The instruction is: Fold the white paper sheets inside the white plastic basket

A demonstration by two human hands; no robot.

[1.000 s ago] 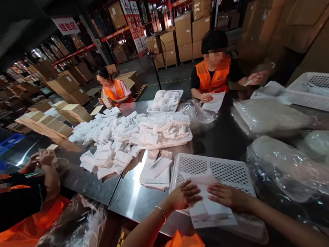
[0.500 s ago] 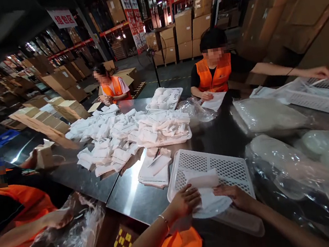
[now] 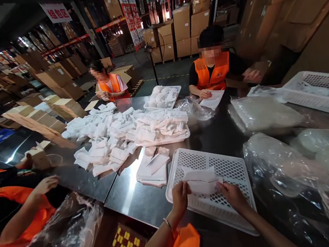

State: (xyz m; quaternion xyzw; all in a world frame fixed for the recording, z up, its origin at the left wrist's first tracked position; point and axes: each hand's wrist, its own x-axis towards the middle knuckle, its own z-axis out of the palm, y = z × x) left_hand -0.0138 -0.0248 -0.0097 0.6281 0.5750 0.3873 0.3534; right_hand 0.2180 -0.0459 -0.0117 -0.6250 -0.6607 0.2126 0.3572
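Observation:
My left hand point(image 3: 180, 197) and my right hand point(image 3: 231, 194) each pinch one end of a folded white packet point(image 3: 202, 181). The packet is held flat just above a white perforated plastic tray point(image 3: 220, 164) on the steel table. Left of the tray lies a small stack of white sheets point(image 3: 154, 168) with a pen on top. An orange vest shows below my arms.
A big heap of folded white packets point(image 3: 117, 136) covers the table's middle, with a filled tray point(image 3: 163, 97) behind. Clear plastic bags point(image 3: 284, 163) lie at right beside another white tray point(image 3: 317, 92). Three co-workers in orange vests sit around the table point(image 3: 132, 194). Cardboard boxes fill the racks.
I have lifted the packet from the tray's near edge and folded it smaller, holding it farther over the tray. The co-worker opposite pulled an arm back from the right tray.

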